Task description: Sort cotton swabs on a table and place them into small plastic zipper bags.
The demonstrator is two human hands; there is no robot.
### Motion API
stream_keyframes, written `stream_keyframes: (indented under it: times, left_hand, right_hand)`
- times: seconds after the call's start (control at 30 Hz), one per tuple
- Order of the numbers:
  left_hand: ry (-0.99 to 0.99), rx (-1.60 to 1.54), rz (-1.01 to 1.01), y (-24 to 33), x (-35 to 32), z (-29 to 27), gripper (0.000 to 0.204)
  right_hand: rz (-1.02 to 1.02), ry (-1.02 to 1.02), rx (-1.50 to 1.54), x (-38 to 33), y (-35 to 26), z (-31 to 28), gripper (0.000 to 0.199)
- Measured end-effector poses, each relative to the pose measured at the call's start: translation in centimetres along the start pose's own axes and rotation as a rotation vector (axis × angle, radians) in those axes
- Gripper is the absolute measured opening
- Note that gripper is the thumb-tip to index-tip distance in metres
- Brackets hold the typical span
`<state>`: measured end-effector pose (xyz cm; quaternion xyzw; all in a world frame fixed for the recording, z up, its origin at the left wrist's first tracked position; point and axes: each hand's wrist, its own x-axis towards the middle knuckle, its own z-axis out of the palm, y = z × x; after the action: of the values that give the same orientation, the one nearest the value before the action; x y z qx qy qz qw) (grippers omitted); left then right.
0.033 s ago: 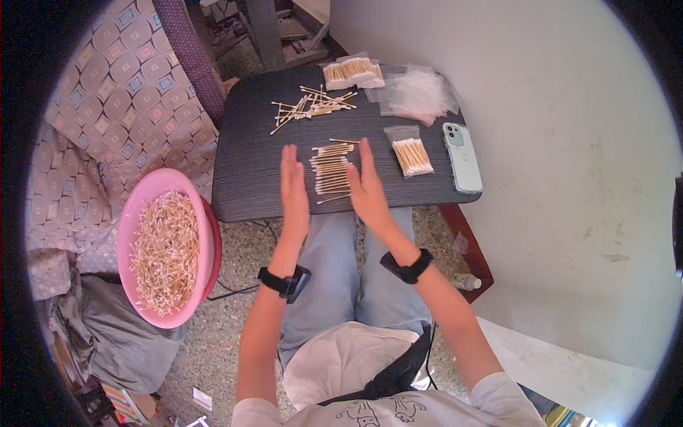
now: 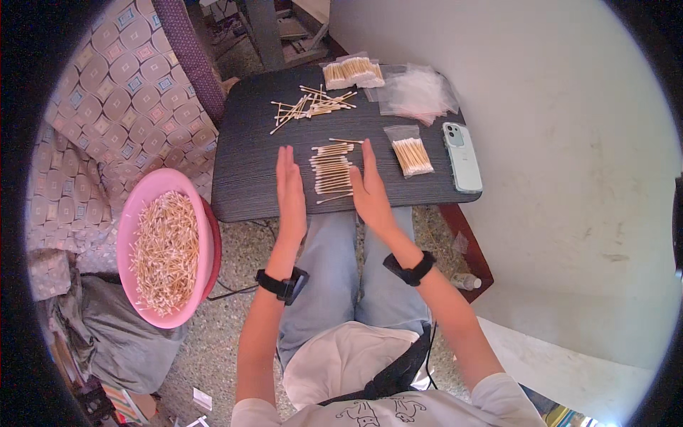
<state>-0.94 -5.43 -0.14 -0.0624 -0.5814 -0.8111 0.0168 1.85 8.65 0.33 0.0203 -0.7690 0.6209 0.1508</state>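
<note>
A row of cotton swabs [image 2: 332,171] lies side by side on the dark table, stacked up toward the far side with tips at left and right. My left hand [image 2: 291,191] is held on edge at its left, fingers straight, a small gap away. On the right, my right hand [image 2: 371,191] stands on edge with fingers stretched and the thumb apart, close to the swab ends. Neither hand holds anything. One swab at the far end of the row reaches my right fingertips. Beyond lies a loose, crisscrossed heap of swabs [image 2: 313,108].
A filled bag of swabs [image 2: 411,155] and a pale phone [image 2: 462,158] lie at the right. Farther back are more packed swabs [image 2: 352,72] and clear empty bags [image 2: 420,94]. A pink basin [image 2: 126,249] full of swabs stands left of the table [image 2: 245,167]. A wall [image 2: 555,156] rises at right.
My hands have moved slightly apart, the left one to the left and the right one a little to the right. The swabs look the same.
</note>
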Motion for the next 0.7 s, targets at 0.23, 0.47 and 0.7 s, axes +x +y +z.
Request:
stream_keyframes:
  times: [0.23,0.47,0.7]
  left_hand:
    - [-0.04,-0.086,0.001,-0.5,-0.8,2.2,0.056]
    - [0.129,-0.794,-0.402,2.3,0.6,-0.3,0.054]
    - [-0.017,0.083,0.07,-0.2,0.5,-0.3,0.052]
  right_hand:
    - [-0.063,0.066,-0.128,-1.1,0.5,2.8,0.061]
    - [-0.196,-0.076,-0.528,-2.3,0.0,0.9,0.076]
    - [-0.228,-0.025,-0.559,-0.7,0.5,2.0,0.069]
